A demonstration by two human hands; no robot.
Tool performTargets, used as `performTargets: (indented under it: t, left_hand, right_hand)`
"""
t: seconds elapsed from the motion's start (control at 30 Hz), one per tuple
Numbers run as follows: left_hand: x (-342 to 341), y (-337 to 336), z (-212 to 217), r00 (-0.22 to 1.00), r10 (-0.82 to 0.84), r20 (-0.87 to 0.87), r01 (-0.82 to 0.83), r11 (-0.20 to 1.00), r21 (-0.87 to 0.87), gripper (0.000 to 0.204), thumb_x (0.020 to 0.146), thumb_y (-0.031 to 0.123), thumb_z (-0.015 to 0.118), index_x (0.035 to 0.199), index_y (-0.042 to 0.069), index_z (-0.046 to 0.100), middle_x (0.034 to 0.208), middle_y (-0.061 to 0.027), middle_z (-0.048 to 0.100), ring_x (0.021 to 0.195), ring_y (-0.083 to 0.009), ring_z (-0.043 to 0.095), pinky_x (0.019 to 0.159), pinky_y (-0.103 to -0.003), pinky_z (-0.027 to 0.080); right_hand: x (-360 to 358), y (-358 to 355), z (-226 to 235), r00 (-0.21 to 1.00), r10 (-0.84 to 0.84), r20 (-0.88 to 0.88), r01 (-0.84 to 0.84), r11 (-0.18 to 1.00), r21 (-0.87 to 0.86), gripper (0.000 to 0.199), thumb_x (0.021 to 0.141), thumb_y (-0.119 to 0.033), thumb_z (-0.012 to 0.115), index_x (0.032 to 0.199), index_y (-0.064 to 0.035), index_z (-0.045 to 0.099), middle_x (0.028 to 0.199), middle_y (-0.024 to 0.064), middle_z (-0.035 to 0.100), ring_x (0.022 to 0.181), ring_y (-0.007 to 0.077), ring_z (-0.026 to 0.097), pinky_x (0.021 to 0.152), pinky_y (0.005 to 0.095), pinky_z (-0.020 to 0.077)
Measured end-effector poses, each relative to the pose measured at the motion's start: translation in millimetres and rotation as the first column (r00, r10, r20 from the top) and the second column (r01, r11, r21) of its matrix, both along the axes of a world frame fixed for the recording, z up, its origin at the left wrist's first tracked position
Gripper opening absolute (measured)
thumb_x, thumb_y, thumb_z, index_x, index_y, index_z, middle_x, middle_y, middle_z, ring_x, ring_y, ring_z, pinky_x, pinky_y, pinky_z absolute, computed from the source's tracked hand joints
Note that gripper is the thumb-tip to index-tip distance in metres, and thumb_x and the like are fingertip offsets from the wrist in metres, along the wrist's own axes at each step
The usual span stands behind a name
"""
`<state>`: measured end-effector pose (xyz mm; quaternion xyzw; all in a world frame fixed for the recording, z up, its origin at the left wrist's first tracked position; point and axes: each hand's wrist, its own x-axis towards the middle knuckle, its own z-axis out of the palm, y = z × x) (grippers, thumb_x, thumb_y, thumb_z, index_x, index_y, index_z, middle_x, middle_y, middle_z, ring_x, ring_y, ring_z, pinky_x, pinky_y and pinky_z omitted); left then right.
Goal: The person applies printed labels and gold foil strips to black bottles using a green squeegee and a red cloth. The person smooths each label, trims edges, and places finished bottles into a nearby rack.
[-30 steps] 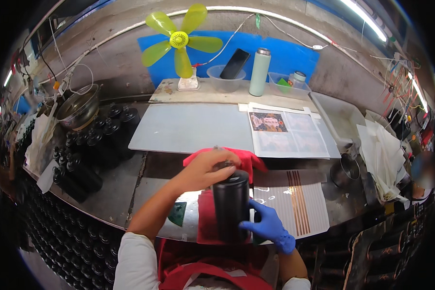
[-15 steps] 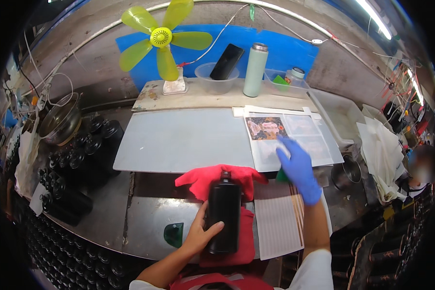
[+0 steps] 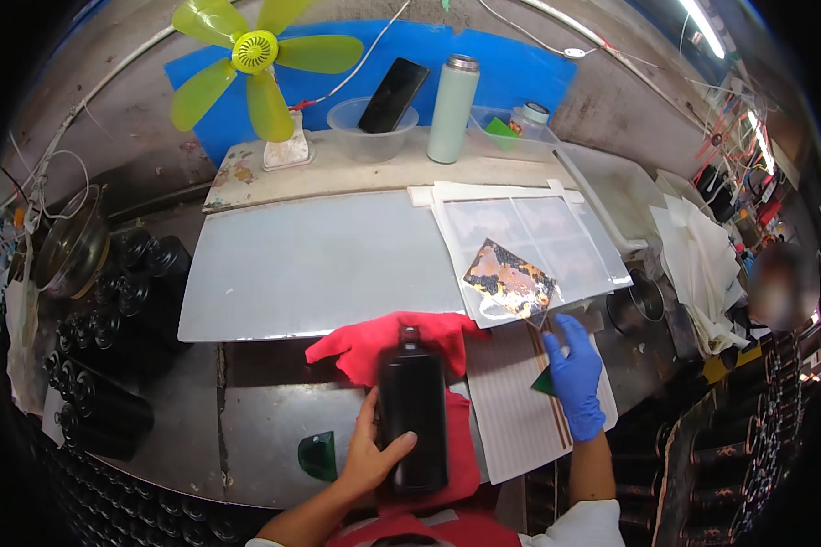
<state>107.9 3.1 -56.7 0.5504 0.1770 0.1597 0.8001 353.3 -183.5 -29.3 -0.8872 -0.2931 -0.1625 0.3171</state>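
- The black bottle (image 3: 412,410) is lying on the red cloth (image 3: 392,345) near the front edge of the worktop (image 3: 255,428), its long axis running front to back, its narrow neck pointing away from the person toward the grey sheet (image 3: 319,264).
- The left hand (image 3: 374,451), bare, is wrapping its grip around the bottle's lower left side, thumb pressing across the body near the base, fingers lying along the flank.
- A small green scraper-like piece (image 3: 319,456) is resting on the worktop just left of that hand.
- The right hand (image 3: 575,374), in a blue glove, is pinching the corner of a clear film carrying a patterned gold-and-black decal (image 3: 509,281); its grip is closing on that film edge, with a small green piece (image 3: 545,383) tucked under the palm.
- Compared with half a second ago, the gloved hand is sitting lower and nearer the person, the decal is now lifted off the printed sheet and tilting, and the bottle is staying in the left hand's hold in much the same spot.
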Motion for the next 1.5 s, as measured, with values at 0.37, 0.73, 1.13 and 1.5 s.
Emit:
performTargets:
  t: [0.37, 0.73, 1.13, 1.5]
  left_hand:
    - [7.0, -5.3, 4.5, 0.999, 0.051, -0.009, -0.05, 0.995, 0.084, 0.098, 0.071, 0.022, 0.077, 0.141, -0.002, 0.013, 0.133, -0.0186, 0.037, 0.125, -0.0247, 0.037, 0.103, -0.035, 0.032]
    - [7.6, -13.2, 1.2, 0.99, 0.138, 0.029, -0.141, 0.968, 0.209, 0.095, 0.073, 0.016, 0.075, 0.143, 0.003, 0.013, 0.14, -0.0155, 0.031, 0.128, -0.0236, 0.034, 0.104, -0.034, 0.029]
    - [-27.0, -16.2, 98.3, 0.816, -0.385, 0.43, 0.412, 0.91, 0.034, 0.056, 0.08, 0.022, 0.072, 0.123, -0.003, 0.047, 0.126, -0.0099, 0.044, 0.113, -0.0177, 0.048, 0.099, -0.034, 0.036]
    - [-42.9, -9.7, 62.4, 0.97, 0.163, 0.18, -0.179, 0.98, 0.082, 0.011, 0.085, 0.002, 0.062, 0.094, -0.005, 0.063, 0.084, -0.0056, 0.065, 0.076, -0.0087, 0.06, 0.067, -0.022, 0.05]
  right_hand:
    - [37.3, 23.8, -49.5, 0.877, 0.044, -0.479, 0.317, 0.696, 0.645, 0.016, 0.078, -0.015, 0.07, 0.074, -0.0013, 0.062, 0.069, -0.0006, 0.058, 0.059, 0.0045, 0.048, 0.055, 0.019, 0.0378]
    - [-22.1, -8.9, 84.7, 0.963, 0.2, -0.179, -0.074, 0.839, 0.539, 0.011, 0.076, 0.002, 0.064, 0.087, -0.0009, 0.061, 0.077, -0.0048, 0.057, 0.07, 0.0016, 0.05, 0.063, 0.017, 0.0421]
    - [-130.2, -18.5, 164.7, 0.313, 0.692, -0.651, -0.533, 0.695, 0.482, 0.036, 0.07, 0.005, 0.068, 0.105, 0.0007, 0.065, 0.093, 0.0071, 0.067, 0.08, 0.0076, 0.06, 0.072, 0.0217, 0.0492]
    - [-123.8, 27.6, 75.0, 0.194, 0.508, -0.839, -0.124, 0.861, 0.493, 0.016, 0.077, -0.01, 0.071, 0.088, -0.0004, 0.064, 0.074, 0.0005, 0.063, 0.063, 0.0024, 0.053, 0.053, 0.0164, 0.04]
